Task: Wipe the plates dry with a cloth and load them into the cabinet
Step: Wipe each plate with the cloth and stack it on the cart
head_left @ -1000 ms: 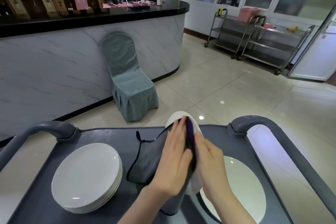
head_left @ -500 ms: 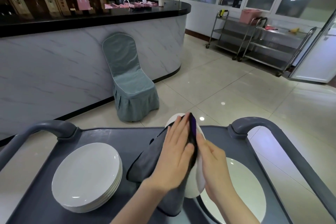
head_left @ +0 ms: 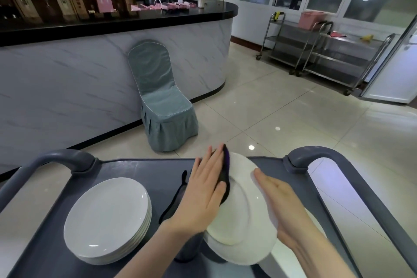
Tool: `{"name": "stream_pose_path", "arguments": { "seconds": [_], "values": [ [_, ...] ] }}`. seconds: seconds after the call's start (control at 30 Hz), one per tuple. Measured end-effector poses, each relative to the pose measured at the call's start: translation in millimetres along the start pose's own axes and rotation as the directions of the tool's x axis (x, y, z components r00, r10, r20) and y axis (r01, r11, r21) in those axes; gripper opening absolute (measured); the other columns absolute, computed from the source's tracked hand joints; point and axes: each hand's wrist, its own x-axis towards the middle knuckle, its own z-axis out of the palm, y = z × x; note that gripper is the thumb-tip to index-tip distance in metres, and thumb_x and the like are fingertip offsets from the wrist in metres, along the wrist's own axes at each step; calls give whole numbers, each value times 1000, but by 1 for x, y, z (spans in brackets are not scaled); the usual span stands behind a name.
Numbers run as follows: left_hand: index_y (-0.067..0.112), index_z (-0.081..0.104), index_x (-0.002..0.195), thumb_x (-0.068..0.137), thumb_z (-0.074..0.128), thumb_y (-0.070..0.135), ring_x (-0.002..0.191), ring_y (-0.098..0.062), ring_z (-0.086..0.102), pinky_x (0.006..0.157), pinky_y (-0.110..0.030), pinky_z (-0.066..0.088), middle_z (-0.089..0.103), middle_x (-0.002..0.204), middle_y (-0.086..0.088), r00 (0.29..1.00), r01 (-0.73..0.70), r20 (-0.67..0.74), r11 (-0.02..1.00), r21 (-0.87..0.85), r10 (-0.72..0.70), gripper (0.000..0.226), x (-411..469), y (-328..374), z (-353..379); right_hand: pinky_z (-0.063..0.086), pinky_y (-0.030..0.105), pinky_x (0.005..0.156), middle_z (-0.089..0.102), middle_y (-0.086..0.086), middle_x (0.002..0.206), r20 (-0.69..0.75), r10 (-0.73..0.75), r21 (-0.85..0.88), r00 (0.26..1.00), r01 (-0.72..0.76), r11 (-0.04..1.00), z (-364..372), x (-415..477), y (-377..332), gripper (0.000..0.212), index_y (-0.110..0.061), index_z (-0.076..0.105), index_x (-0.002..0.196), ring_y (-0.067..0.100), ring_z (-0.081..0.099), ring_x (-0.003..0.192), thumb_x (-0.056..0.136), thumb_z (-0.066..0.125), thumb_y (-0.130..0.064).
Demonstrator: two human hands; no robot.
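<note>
A white plate (head_left: 241, 210) stands tilted above the grey cart (head_left: 140, 169), its underside turned toward me. My right hand (head_left: 279, 205) lies flat against that underside and props the plate. My left hand (head_left: 203, 189) presses a dark grey cloth (head_left: 223, 178) with a purple edge against the plate's left side, and the cloth hangs down behind the hand. On the cart's left lies a stack of white plates (head_left: 106, 216). Another white plate (head_left: 316, 221) rests on the cart at the right, mostly hidden by my right arm.
The cart has curved grey handles at the far left (head_left: 58, 158) and far right (head_left: 316, 153). Beyond it a covered teal chair (head_left: 162, 101) stands against a marble-fronted counter (head_left: 67, 79). Steel trolleys (head_left: 316, 52) line the far right wall. Tiled floor stretches between.
The plate has tipped from nearly edge-on to show its broad underside. My right hand has slid from the rim to lie flat on that underside. My left hand still presses the cloth.
</note>
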Motion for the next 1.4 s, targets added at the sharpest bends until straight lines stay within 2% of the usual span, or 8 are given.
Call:
{"name": "stream_pose_path", "arguments": {
  "seconds": [0.13, 0.37, 0.63, 0.73, 0.87, 1.07, 1.27, 1.4],
  "values": [
    [31, 3, 157, 105, 31, 20, 153, -12, -2, 123, -36, -1, 3, 166, 15, 997, -63, 45, 997, 47, 61, 60, 9, -4, -8, 53, 34, 85, 76, 12, 108, -17, 10, 2, 1000, -10, 1000, 7, 3, 0, 49, -14, 78, 102, 23, 72, 103, 75, 66, -53],
    [39, -3, 153, 100, 29, 15, 150, -2, -8, 125, -42, -1, -8, 161, 29, 980, 195, 0, 969, -155, -197, 66, -34, -19, 7, 53, 35, 79, 76, 9, 108, -4, 7, 70, 1000, -7, 998, -13, -2, 1, 47, -19, 79, 105, 23, 73, 97, 80, 62, -55],
    [33, 8, 158, 103, 24, 24, 153, -12, 0, 122, -35, -1, 7, 165, 16, 996, -68, 53, 995, 72, 65, 58, 3, -15, -11, 45, 49, 107, 73, 16, 115, -1, 92, 39, 996, -91, 995, 12, 6, 11, 38, -5, 75, 109, 33, 66, 116, 99, 56, -36],
    [34, 6, 158, 105, 26, 25, 153, -12, 0, 123, -38, 3, 6, 165, 15, 1000, -22, 2, 1000, 3, 22, 57, -4, -26, -10, 58, 36, 83, 77, 9, 104, -26, 69, 29, 997, -68, 997, 8, 8, 1, 35, -14, 79, 100, 26, 73, 101, 94, 60, -43],
    [34, 7, 154, 101, 31, 22, 152, -5, -1, 125, -41, 6, 3, 163, 23, 960, 219, -95, 916, -335, -264, 59, -36, -24, 11, 53, 26, 55, 72, -10, 73, -156, -10, 139, 988, 32, 990, -2, 15, -8, 30, -29, 78, 68, 12, 70, 65, 90, 65, -45],
    [32, 11, 155, 101, 34, 23, 152, -8, -2, 121, -22, 1, 1, 164, 22, 918, 243, -199, 883, -403, -343, 59, -61, 15, 50, 54, 46, 90, 76, 3, 110, -280, 22, 372, 960, 87, 924, 18, 21, 5, 40, -27, 80, 97, 25, 73, 100, 72, 71, -58],
    [28, 8, 155, 99, 29, 25, 150, 0, 7, 125, -41, 9, 8, 163, 20, 884, 317, -159, 814, -486, -440, 59, -38, -10, 18, 53, 41, 80, 74, 5, 97, -261, -44, 261, 964, 115, 958, 29, 10, 14, 54, -19, 77, 96, 21, 70, 85, 68, 68, -65],
    [29, 8, 155, 99, 31, 27, 151, -2, 6, 124, -49, 11, 6, 164, 21, 883, 287, -182, 806, -518, -432, 60, -43, 3, 20, 57, 29, 63, 77, -5, 90, -299, -39, 308, 953, 135, 942, 30, 13, 2, 35, -30, 80, 85, 13, 73, 78, 75, 68, -61]
  ]
}}
